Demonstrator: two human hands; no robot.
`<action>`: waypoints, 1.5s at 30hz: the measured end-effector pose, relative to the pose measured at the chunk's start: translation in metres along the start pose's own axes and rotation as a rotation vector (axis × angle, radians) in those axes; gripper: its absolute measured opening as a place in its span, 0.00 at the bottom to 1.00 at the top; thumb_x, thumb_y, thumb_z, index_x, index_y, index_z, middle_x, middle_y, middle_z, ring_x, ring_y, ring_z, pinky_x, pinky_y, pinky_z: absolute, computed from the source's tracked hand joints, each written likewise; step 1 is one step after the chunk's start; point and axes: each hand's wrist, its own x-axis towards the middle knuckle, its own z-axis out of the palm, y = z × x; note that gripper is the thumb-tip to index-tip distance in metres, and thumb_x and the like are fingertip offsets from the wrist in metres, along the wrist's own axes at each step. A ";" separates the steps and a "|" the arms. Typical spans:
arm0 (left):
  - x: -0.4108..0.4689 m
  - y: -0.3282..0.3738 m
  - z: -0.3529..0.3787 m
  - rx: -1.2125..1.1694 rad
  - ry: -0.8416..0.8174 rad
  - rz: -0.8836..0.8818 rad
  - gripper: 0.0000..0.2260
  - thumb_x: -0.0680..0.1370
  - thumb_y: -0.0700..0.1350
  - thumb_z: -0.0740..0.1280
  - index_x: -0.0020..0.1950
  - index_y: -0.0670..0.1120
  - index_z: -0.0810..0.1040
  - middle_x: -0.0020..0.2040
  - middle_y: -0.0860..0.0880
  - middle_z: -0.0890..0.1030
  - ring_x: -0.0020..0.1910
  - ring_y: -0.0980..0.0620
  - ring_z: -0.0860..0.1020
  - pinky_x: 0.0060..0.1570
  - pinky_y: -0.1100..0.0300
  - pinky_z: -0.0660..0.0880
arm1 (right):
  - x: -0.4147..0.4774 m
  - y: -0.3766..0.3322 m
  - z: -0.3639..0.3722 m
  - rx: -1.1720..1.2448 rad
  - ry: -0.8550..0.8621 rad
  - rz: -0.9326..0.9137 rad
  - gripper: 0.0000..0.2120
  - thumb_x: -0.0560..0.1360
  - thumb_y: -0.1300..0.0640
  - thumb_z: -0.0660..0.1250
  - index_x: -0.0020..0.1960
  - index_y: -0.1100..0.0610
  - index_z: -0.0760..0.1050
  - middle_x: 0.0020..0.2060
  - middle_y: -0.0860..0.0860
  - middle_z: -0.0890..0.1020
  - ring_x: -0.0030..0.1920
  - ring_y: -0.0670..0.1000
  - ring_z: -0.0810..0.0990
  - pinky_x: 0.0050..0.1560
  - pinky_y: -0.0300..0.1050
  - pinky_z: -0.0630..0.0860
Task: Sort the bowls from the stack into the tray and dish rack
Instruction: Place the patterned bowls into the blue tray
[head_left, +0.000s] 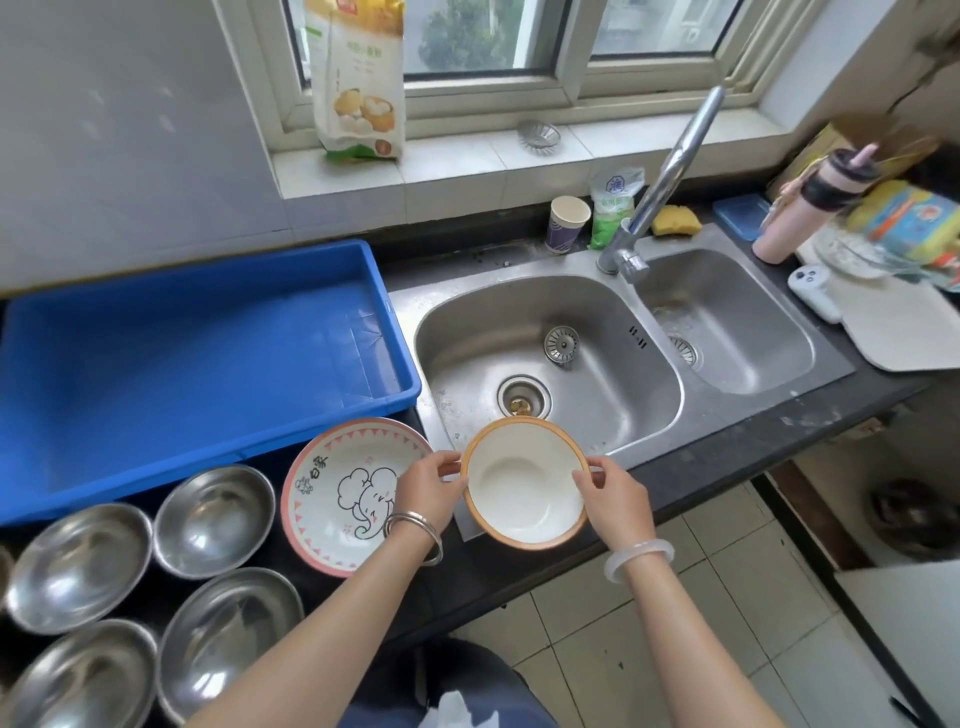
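Observation:
I hold a white bowl with an orange rim (522, 486) between both hands, over the front edge of the sink. My left hand (428, 486) grips its left rim and my right hand (613, 499) grips its right rim, thumbs over the edge. Just left of it lies a white plate with a pink rim and an elephant drawing (337, 488). Several steel bowls (213, 519) sit on the dark counter at the lower left. A large blue tray (208, 358) stands behind them with nothing in it. No dish rack is in view.
A steel double sink (545, 343) with a tap (670, 171) fills the middle. A paper cup (567, 223), a sponge (675, 221), a pink bottle (800, 213) and a white board (904, 327) crowd the right. A flour bag (358, 78) stands on the windowsill.

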 end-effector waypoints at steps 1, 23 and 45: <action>-0.001 -0.001 -0.004 -0.014 0.020 -0.002 0.15 0.74 0.42 0.69 0.61 0.44 0.77 0.55 0.47 0.83 0.52 0.51 0.79 0.55 0.59 0.75 | 0.000 -0.005 -0.002 -0.033 0.029 -0.026 0.15 0.78 0.50 0.61 0.62 0.55 0.73 0.53 0.53 0.81 0.50 0.53 0.78 0.49 0.47 0.74; -0.029 -0.059 -0.087 -0.014 0.453 -0.344 0.15 0.73 0.36 0.63 0.60 0.43 0.74 0.56 0.42 0.79 0.54 0.41 0.78 0.53 0.50 0.76 | 0.017 -0.145 0.118 -0.519 -0.462 -0.546 0.11 0.77 0.56 0.58 0.54 0.56 0.75 0.47 0.57 0.82 0.44 0.57 0.77 0.41 0.44 0.69; 0.013 -0.055 -0.232 -0.587 0.678 -0.261 0.07 0.75 0.40 0.65 0.51 0.44 0.79 0.51 0.43 0.81 0.46 0.43 0.80 0.49 0.46 0.79 | 0.014 -0.278 0.124 0.120 -0.583 -0.408 0.12 0.74 0.66 0.64 0.53 0.55 0.80 0.34 0.55 0.84 0.30 0.54 0.85 0.32 0.48 0.83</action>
